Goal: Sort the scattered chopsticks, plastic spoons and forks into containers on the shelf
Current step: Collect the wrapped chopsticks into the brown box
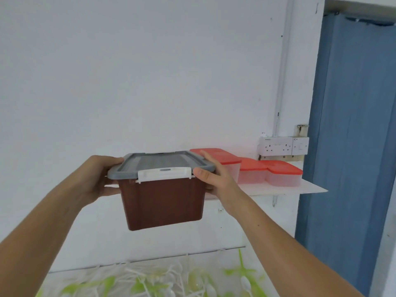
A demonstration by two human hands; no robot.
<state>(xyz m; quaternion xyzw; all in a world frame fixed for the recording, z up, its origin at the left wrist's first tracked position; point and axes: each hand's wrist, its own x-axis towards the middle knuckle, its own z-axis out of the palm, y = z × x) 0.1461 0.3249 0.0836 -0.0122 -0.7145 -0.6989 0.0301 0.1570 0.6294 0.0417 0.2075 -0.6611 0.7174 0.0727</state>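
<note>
A brown storage box (pixel 162 202) with a grey lid and a white latch is held up in the air in front of the wall. My left hand (pixel 100 179) grips its left end, thumb on the lid's rim and fingers under the lip. My right hand (pixel 216 179) grips the right end the same way. Behind and to the right, a white wall shelf (pixel 308 188) carries three clear containers with red lids (pixel 282 174). At the bottom of the view, white and green plastic spoons and forks (pixel 150 281) lie scattered on a pale surface. No chopsticks can be made out.
A double wall socket (pixel 276 145) and a switch sit just above the shelf's right part. A blue folding door (pixel 353 125) fills the right side. The shelf's left part is hidden behind the box.
</note>
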